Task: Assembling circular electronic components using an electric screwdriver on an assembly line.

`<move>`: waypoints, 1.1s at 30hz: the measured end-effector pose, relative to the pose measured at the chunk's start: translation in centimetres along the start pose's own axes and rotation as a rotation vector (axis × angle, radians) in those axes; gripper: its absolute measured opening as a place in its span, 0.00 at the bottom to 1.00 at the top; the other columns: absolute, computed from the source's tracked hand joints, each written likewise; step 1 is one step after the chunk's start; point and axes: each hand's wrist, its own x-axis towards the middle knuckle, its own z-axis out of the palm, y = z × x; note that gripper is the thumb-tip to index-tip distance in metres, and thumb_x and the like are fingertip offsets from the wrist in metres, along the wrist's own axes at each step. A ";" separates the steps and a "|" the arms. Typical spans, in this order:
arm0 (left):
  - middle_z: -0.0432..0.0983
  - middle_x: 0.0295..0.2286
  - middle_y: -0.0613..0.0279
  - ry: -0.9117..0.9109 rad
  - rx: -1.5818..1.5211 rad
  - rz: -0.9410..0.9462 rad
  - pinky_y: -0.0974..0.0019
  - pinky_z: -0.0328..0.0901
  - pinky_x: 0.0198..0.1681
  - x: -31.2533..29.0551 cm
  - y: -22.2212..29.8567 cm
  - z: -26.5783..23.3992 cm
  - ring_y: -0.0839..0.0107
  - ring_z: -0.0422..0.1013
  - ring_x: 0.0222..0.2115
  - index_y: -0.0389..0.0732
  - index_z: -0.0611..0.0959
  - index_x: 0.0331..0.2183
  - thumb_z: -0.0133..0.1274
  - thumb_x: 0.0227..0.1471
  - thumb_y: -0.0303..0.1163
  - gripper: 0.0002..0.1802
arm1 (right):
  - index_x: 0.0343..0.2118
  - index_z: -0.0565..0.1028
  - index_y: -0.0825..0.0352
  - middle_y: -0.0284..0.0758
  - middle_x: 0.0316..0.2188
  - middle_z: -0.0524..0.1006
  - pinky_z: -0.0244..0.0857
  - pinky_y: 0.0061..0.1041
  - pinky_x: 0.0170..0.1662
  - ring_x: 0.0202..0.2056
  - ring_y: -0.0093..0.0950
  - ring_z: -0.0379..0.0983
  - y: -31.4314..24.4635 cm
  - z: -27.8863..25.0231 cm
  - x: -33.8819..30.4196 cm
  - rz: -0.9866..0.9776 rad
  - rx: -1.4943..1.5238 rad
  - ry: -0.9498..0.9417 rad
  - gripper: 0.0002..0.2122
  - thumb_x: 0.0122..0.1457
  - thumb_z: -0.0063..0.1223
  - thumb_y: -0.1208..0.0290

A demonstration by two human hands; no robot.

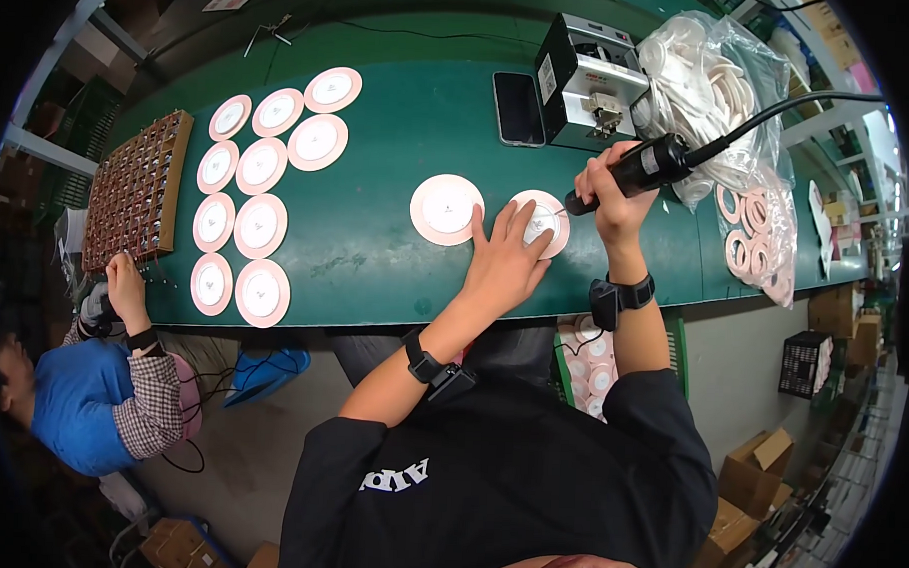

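Note:
My right hand (616,195) is wrapped round a black electric screwdriver (651,167) with a cable at its back end. Its tip points down and left at a round pink-rimmed white disc (557,209); whether it touches cannot be made out. On that disc's left side rest the spread fingers of my left hand (506,256), and the thumb reaches the edge of a second such disc (445,210). To the left lie several more pink-and-white discs (262,165) in rough columns on the green table (380,131).
A black-and-silver machine (590,83) stands at the back beside a phone (519,108). Clear bags of white discs (697,82) and pink rings (752,229) lie to the right. At far left a co-worker (90,401) reaches to a divided tray (142,188). A crate of discs (597,374) sits below the table edge.

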 end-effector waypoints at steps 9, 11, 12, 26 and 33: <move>0.60 0.59 0.50 0.057 0.027 -0.062 0.25 0.39 0.61 1.5 0.8 1.0 0.48 0.54 0.61 0.51 0.78 0.52 0.61 0.48 0.42 0.28 | 0.37 0.64 0.67 0.31 0.20 0.66 0.62 0.27 0.23 0.15 0.22 0.62 -0.1 0.0 -0.6 0.004 0.050 0.028 0.10 0.56 0.51 0.85; 0.60 0.60 0.51 0.057 0.049 -0.068 0.25 0.39 0.61 1.0 1.0 1.1 0.49 0.54 0.61 0.52 0.78 0.53 0.61 0.48 0.42 0.28 | 0.38 0.65 0.68 0.31 0.20 0.66 0.62 0.27 0.23 0.15 0.22 0.62 -1.0 -0.5 -0.3 -0.018 0.035 0.050 0.10 0.56 0.51 0.85; 0.60 0.59 0.52 0.037 0.056 -0.028 0.25 0.40 0.60 0.9 0.9 1.0 0.49 0.54 0.61 0.52 0.79 0.52 0.61 0.48 0.41 0.27 | 0.38 0.66 0.68 0.31 0.19 0.67 0.63 0.27 0.23 0.15 0.23 0.63 -1.4 -0.9 0.7 -0.041 0.025 0.065 0.10 0.56 0.51 0.85; 0.61 0.59 0.55 -0.060 -0.027 0.054 0.29 0.43 0.61 -0.3 -1.1 -2.4 0.48 0.55 0.60 0.52 0.83 0.47 0.61 0.47 0.37 0.22 | 0.35 0.69 0.69 0.30 0.17 0.67 0.62 0.25 0.24 0.16 0.23 0.63 -1.9 -3.4 11.2 -0.114 -0.107 0.075 0.07 0.56 0.56 0.80; 0.61 0.59 0.56 -0.013 -0.021 0.018 0.28 0.41 0.61 0.5 0.1 -0.7 0.49 0.56 0.60 0.55 0.79 0.51 0.62 0.48 0.41 0.26 | 0.40 0.67 0.71 0.31 0.19 0.68 0.63 0.26 0.24 0.17 0.22 0.64 -3.4 -0.9 0.7 -0.122 -0.016 0.000 0.10 0.57 0.51 0.83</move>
